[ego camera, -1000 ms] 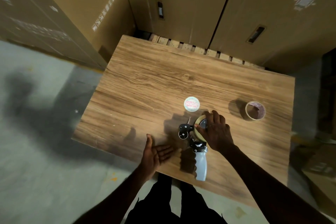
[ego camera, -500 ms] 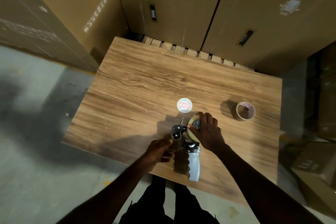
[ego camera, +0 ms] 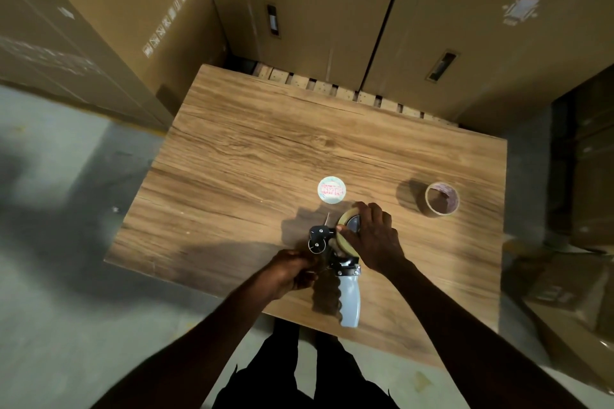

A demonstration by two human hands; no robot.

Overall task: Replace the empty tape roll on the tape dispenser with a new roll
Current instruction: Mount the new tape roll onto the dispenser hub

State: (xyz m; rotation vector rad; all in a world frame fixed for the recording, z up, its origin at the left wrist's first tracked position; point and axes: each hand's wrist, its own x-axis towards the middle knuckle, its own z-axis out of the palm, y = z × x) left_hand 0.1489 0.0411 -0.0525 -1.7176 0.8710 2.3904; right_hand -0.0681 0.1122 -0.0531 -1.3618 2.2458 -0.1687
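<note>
Wooden table among cardboard boxes
Right hand gripped the tape roll on the dispenser; left hand curled beside it, grasp unclear.

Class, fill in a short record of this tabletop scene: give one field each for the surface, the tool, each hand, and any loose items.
Surface: wood-grain table
Tool: black tape dispenser with grey ridged handle, lying flat
Roll on tool: tan tape roll, seated on the dispenser
Right hand: grip over the tan roll
Left hand: curled at the dispenser's left side; what it holds is unclear
Loose items: round white label with red print; empty brown cardboard core, far right
</note>
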